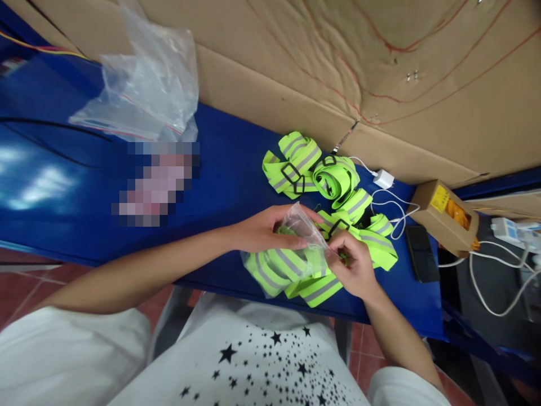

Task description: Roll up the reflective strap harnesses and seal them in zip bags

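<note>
Bag (289,266) is right between the fingers (344,241): left hand (264,228) has it between thumb and fingertips, right hand (355,265) is pinching the edge. Looks like a folded strap (268,270) is inside. I'd keep both pinches light but firm, press the film flat and check no strap gets caught at the mouth. More straps (302,155) are bunched just past the fingers on the bench (228,163), so mind those. Phone's (422,254) off right, other bags (150,84) far left.
</note>
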`<state>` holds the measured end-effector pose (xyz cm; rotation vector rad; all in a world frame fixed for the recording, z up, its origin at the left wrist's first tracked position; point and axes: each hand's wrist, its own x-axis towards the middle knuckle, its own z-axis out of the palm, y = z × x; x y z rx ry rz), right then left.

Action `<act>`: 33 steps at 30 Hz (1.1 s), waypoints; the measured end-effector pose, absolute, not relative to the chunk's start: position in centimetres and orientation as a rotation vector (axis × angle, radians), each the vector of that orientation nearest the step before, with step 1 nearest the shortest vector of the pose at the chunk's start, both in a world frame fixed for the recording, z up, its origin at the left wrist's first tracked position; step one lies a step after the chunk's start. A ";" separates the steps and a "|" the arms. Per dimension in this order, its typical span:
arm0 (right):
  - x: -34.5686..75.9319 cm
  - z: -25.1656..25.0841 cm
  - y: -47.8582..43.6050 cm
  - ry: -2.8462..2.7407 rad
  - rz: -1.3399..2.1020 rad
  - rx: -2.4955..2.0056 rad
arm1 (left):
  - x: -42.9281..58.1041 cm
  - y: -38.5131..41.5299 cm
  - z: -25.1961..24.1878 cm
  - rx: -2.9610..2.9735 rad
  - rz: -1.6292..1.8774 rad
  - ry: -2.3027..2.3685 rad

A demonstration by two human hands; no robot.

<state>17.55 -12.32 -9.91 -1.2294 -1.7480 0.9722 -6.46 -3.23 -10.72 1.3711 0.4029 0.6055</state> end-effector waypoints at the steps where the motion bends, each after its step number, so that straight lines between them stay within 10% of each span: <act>1: 17.6 -9.9 -12.3 -1.752 0.963 -1.222 | -6.4 -3.2 -10.7 1.374 0.603 0.397; 33: 17.1 -10.2 -12.5 -1.793 1.085 -1.290 | -5.5 -4.6 -11.5 1.364 0.463 0.458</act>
